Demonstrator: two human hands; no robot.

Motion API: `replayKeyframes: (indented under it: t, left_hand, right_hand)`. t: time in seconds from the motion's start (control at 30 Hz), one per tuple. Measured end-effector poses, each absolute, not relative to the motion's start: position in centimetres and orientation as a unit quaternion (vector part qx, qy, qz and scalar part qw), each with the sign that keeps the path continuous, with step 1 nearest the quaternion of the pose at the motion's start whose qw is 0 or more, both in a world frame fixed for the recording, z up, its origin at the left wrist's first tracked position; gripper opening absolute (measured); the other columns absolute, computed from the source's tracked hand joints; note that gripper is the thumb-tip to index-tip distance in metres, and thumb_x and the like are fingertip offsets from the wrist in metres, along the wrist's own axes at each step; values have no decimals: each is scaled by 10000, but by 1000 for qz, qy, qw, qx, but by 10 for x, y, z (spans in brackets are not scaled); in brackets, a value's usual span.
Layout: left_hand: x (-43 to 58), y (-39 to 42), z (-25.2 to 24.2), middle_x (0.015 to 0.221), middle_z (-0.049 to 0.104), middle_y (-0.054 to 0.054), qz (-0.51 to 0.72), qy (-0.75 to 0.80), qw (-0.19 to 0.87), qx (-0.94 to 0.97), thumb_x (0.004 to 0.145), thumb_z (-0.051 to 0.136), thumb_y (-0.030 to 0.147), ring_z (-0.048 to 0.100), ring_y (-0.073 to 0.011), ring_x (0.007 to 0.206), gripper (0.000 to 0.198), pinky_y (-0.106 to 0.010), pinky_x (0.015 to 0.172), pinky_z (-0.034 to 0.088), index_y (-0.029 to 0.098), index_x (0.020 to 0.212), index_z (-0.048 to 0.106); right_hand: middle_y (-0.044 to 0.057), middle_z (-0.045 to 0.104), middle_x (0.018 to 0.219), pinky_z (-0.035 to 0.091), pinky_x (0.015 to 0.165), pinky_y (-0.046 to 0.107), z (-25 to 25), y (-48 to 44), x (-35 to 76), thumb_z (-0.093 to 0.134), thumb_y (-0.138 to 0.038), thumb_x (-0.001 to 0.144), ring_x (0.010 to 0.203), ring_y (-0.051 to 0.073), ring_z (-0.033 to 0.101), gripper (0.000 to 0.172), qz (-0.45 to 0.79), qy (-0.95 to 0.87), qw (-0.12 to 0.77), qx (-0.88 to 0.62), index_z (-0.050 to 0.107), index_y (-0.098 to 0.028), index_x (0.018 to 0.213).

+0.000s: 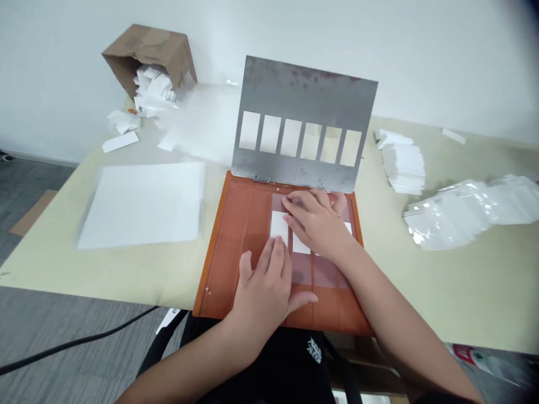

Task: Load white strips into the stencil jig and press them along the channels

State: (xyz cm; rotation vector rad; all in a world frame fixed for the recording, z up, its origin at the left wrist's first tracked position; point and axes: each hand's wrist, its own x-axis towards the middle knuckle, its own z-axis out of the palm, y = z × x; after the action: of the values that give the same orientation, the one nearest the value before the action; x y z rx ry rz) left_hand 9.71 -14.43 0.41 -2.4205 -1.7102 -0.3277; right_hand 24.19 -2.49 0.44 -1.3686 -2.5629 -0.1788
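Note:
An orange-brown tray lies on the table in front of me, with a grey metal plate hinged at its far edge and standing raised. Six rectangular windows run across that plate. Translucent strips lie side by side in the tray, with a white card and other partly covered white cards on them. My left hand rests with spread fingers, its fingertips at the near end of the card. Over the upper strips lies my right hand, fingers apart, fingertips beside the card's top. Both hands seem to hold nothing.
A stack of translucent sheets lies to the left. Behind it, a tipped cardboard box spills white pieces. On the right are a fanned pile of white cards and a long row of clear-wrapped pieces. A wall stands behind the table.

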Motion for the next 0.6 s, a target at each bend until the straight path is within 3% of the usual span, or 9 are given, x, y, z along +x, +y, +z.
replayKeyframes:
  t: [0.27,0.5,0.6]
  left_hand:
    - [98,-144,4,1376,614,-94,-110,-572,77,-809,944,253,693,587,-261,1200,764,-427,918,421,117,1278,629]
    - [97,-143,5,1366,624,-75,-113,-574,78,-807,963,238,670,584,-251,1192,737,-422,920,405,133,1271,638]
    - [98,-143,6,1356,631,-71,-118,-577,85,-804,983,184,640,584,-246,1187,733,-412,925,388,146,1257,651]
  right_hand:
    - [22,698,1175,197,938,454,4,-22,241,502,-307,969,1103,243,549,182,18,-865,175,-469,679,-264,980]
    - [-30,761,864,168,992,445,4,-24,240,527,-268,958,970,205,623,156,45,-854,239,-461,666,-274,1028]
    - [-46,760,852,164,967,435,6,-26,241,541,-290,964,945,191,621,199,48,-867,241,-433,710,-280,861]
